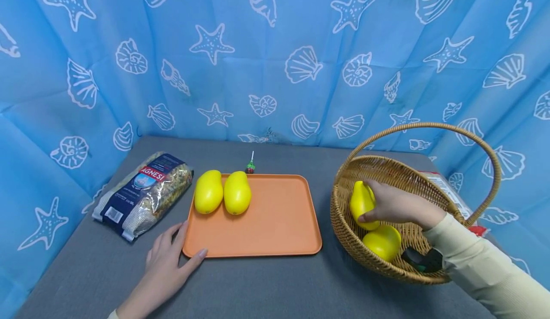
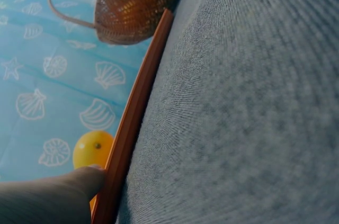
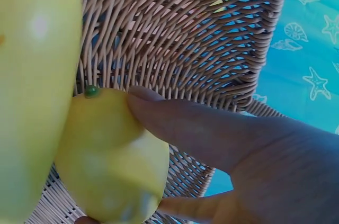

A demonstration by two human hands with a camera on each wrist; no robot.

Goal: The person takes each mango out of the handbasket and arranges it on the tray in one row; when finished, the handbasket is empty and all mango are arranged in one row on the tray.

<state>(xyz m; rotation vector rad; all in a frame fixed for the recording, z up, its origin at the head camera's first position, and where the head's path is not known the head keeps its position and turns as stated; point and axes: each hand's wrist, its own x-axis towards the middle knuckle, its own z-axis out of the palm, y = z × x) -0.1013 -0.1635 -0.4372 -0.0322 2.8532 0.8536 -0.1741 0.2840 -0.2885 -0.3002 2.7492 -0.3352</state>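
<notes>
Inside the wicker basket [image 1: 343, 214] my right hand [image 1: 388, 202] grips a yellow mango [image 1: 361, 202] between thumb and fingers. In the right wrist view the thumb presses on the gripped mango [image 3: 114, 155], near its green stem end. A second mango [image 1: 383, 242] lies lower in the basket; a large yellow one [image 3: 32, 86] fills the left of the right wrist view. My left hand [image 1: 165, 261] rests at the near left corner of the orange tray [image 1: 275, 223], its thumb touching the front rim. Two mangoes [image 1: 208, 192] [image 1: 237, 193] lie side by side on the tray's far left.
An Agnesi pasta bag [image 1: 146, 192] lies left of the tray. Behind the tray is a small lollipop [image 1: 250, 166]. A dark object [image 1: 418, 260] sits in the basket, under whose tall handle [image 1: 494, 166] the arm reaches. A red-and-white package [image 1: 449, 195] shows partly behind the basket.
</notes>
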